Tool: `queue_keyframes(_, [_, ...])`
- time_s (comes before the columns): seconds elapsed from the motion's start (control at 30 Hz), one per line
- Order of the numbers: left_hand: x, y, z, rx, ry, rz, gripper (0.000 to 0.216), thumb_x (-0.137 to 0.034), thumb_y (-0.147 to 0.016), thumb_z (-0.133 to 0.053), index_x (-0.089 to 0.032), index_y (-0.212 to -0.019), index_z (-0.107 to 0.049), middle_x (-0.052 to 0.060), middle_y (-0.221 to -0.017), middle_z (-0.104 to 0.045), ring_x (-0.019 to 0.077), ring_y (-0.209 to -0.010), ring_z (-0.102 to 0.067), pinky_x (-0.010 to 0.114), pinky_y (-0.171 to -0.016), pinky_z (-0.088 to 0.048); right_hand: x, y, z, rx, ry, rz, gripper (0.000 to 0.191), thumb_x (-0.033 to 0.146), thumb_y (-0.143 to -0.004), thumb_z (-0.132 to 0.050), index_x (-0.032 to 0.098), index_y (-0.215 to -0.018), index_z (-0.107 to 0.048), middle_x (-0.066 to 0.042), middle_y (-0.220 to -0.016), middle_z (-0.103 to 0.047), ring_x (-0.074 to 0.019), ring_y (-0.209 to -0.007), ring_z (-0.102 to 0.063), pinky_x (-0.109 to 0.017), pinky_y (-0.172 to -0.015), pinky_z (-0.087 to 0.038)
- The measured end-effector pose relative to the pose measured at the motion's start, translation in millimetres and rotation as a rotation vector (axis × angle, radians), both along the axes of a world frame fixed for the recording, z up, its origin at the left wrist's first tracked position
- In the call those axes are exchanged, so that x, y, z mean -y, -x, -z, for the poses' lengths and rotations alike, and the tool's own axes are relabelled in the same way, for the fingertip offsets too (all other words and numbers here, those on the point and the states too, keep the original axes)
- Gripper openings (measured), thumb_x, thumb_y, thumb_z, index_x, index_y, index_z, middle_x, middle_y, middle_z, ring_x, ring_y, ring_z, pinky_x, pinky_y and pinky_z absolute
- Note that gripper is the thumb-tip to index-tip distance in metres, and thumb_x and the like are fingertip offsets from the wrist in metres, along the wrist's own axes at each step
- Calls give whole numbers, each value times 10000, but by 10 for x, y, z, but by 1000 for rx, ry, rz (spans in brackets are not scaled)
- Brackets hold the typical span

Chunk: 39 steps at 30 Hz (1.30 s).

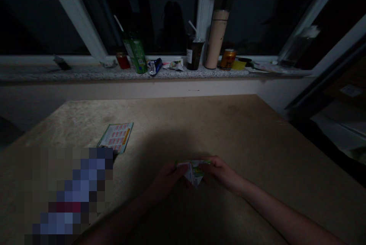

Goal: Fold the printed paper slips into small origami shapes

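Observation:
Between my two hands is a small folded piece of printed paper (194, 171), white and green, with a point toward me. My left hand (171, 173) grips its left side, the thumb lying on top. On the right side, my right hand (215, 168) pinches it, also with the thumb over the printed face. The paper is just above the table or resting on it; I cannot tell which. Dim light hides the fingers underneath.
A printed card (116, 137) lies on the brown table (217, 119) at the left, beside a pixelated blue patch. Along the windowsill (168, 73) stand a green can (139, 56), a dark cup with a straw (194, 55), a beige flask (216, 41) and an orange can (228, 60).

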State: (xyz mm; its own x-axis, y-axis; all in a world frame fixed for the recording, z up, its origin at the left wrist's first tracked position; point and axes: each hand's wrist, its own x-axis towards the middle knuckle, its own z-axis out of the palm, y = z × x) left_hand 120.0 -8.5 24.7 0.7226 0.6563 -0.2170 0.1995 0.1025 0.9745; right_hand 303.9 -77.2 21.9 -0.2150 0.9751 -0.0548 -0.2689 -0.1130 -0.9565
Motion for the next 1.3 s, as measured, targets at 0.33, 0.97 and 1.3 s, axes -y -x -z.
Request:
queue_keyframes(0.33, [32,65,-46,0,130,169,530,-609,-814,-446,-139,-663,-637,5,-520,-553,108,-442,-458,205,-460,-344,36,5,0,-13,7,-3,247,343,-802,-634,182,-970,-716,4,-655,-593,-60,-466,-443,-181,-434,-361])
queue_keyframes(0.97, [-13,64,-81,-84,-8,244,660,-677,-813,-320,-168,-481,-578,1,-393,-498,106,-395,-419,203,-460,-329,62,24,-33,-45,31,13,431,528,-828,-537,155,-904,-739,-22,-595,-605,-87,-478,-498,-191,-455,-408])
queue_keyframes(1.3, [-10,69,12,12,-16,120,631,-648,-836,-349,-167,-531,-622,29,-469,-574,138,-450,-490,231,-502,-375,34,-26,22,296,-120,50,257,345,-839,-584,212,-1019,-709,-41,-803,-699,-132,-637,-581,-237,-564,-460])
